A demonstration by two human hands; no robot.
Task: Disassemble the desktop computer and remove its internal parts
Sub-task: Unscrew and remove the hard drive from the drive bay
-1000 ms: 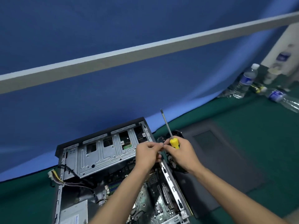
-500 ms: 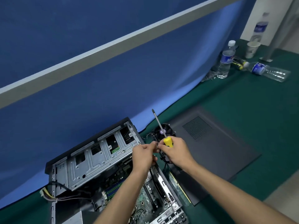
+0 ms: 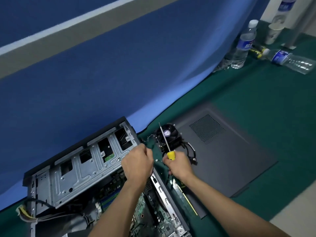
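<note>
Right hand (image 3: 179,165) gripping yellow screwdriver (image 3: 168,147), tip up. Left hand (image 3: 137,164) curling, apparently pinching small screw, unclear. Computer case (image 3: 82,168) lying open on table (image 3: 256,108); fan (image 3: 168,135) already out. Next: setting screw aside, seeking remaining fasteners.

Fan (image 3: 168,135) right of case (image 3: 82,168) (on panel (image 3: 222,154)).

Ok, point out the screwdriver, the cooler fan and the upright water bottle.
screwdriver (image 3: 171,155): head view, on its yellow handle.
cooler fan (image 3: 166,133): head view, on its hub sticker.
upright water bottle (image 3: 245,45): head view, on its blue label.
</note>
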